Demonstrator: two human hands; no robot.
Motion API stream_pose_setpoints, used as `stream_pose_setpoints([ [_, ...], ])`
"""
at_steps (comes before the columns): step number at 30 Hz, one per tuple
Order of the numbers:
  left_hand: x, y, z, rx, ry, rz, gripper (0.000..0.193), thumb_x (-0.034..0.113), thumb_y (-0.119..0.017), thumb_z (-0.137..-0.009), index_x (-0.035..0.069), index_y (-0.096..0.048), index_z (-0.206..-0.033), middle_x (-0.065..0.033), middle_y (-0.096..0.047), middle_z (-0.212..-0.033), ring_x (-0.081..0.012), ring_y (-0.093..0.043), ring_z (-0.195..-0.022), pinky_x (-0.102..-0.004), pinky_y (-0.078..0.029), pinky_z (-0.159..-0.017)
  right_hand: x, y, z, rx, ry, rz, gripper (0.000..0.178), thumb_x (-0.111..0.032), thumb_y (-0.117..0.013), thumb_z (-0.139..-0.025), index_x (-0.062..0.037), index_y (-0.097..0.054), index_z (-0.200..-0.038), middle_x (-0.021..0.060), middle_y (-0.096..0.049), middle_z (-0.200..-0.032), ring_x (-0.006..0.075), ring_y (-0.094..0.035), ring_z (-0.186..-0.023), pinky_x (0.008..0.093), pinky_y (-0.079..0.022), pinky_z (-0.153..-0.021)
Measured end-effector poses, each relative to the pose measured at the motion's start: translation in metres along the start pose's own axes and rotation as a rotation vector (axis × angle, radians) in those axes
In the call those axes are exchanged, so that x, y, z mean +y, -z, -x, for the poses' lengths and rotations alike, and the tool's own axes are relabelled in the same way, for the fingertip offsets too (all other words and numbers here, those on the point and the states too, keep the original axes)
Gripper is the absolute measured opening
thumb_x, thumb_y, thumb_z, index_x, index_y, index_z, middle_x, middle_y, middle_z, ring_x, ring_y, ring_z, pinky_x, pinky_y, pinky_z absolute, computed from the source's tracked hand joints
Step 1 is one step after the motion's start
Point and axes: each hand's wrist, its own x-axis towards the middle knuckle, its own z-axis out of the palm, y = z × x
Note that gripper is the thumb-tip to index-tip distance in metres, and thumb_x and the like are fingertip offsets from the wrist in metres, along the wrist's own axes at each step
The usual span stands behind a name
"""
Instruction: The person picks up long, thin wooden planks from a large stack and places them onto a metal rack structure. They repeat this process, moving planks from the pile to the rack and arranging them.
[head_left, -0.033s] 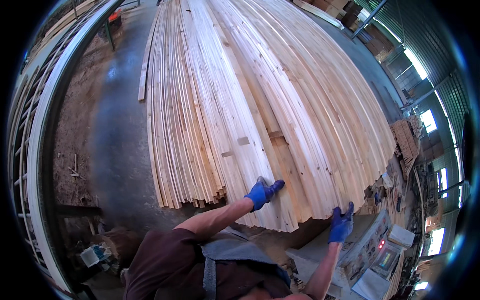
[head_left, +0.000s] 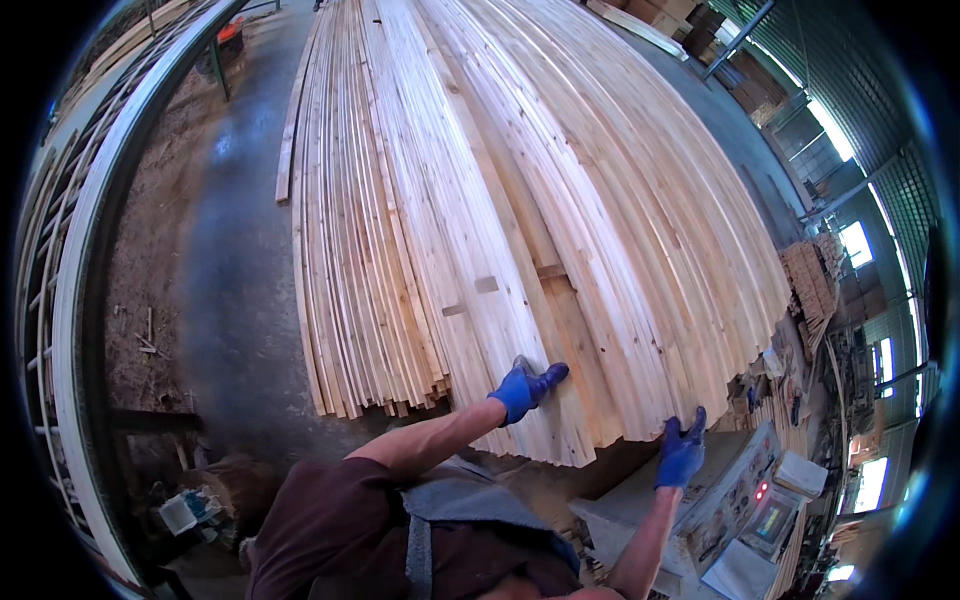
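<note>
Long pale wooden boards (head_left: 470, 220) lie side by side in a broad stack, stretching away from me, their near ends uneven. My left hand (head_left: 524, 390), in a blue glove, rests on the boards near their front ends, thumb and fingers spread apart. At the near right ends of the boards is my right hand (head_left: 682, 455), also gloved in blue. Its thumb and fingers stand apart against the board ends, and I see nothing gripped between them. A gap between the boards right of my left hand shows a lower layer (head_left: 570, 320) with a crosspiece.
A dusty control box (head_left: 760, 505) with red lights and a small screen stands by my right forearm. On the far left runs a long metal frame (head_left: 85, 250) beside a debris-strewn floor (head_left: 140, 290). More stacked wood (head_left: 810, 280) is at the right.
</note>
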Motion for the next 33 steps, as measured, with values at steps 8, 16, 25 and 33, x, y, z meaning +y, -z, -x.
stream_pose_setpoints([
  [8,0.000,0.010,-0.006,-0.068,0.027,-0.037,0.112,0.060,-0.078,-0.078,-0.017,-0.026,-0.140,-0.0273,-0.058,-0.128,-0.0280,-0.062,-0.113,-0.0359,-0.052,-0.094,-0.006,-0.015,0.002,0.109,-0.006,-0.266,0.057,-0.016,-0.067,-0.088,-0.0025,-0.049,-0.141,0.0227,-0.064,-0.127,0.0358,-0.066,-0.108,0.0419,-0.050,-0.094],
  [16,-0.004,0.013,-0.011,-0.106,0.037,-0.054,0.128,0.066,-0.077,-0.075,-0.020,-0.012,-0.146,-0.0307,-0.051,-0.138,-0.0330,-0.054,-0.127,-0.0355,-0.044,-0.105,0.009,-0.019,-0.018,0.158,-0.056,-0.535,0.051,-0.005,-0.066,-0.084,0.0001,-0.054,-0.133,0.0134,-0.064,-0.107,0.0182,-0.059,-0.082,0.0330,-0.050,-0.074],
  [25,-0.004,0.005,-0.022,-0.108,0.030,-0.090,0.134,0.069,-0.077,-0.073,-0.018,-0.007,-0.148,-0.0297,-0.048,-0.141,-0.0301,-0.053,-0.127,-0.0354,-0.044,-0.105,0.010,0.051,-0.052,-0.004,-0.242,-1.018,0.046,-0.007,-0.063,-0.084,-0.0076,-0.056,-0.129,0.0003,-0.060,-0.077,0.0062,-0.047,-0.050,0.0213,-0.035,-0.040],
  [33,-0.010,0.009,-0.027,-0.093,0.041,-0.150,0.141,0.074,-0.074,-0.071,-0.015,0.000,-0.151,-0.0317,-0.044,-0.144,-0.0315,-0.052,-0.129,-0.0356,-0.045,-0.102,-0.003,0.090,-0.079,0.044,-0.341,-1.304,0.033,-0.042,-0.065,-0.095,-0.0201,-0.063,-0.120,-0.0035,-0.062,-0.077,0.0063,-0.051,-0.052,0.0209,-0.032,-0.039],
])
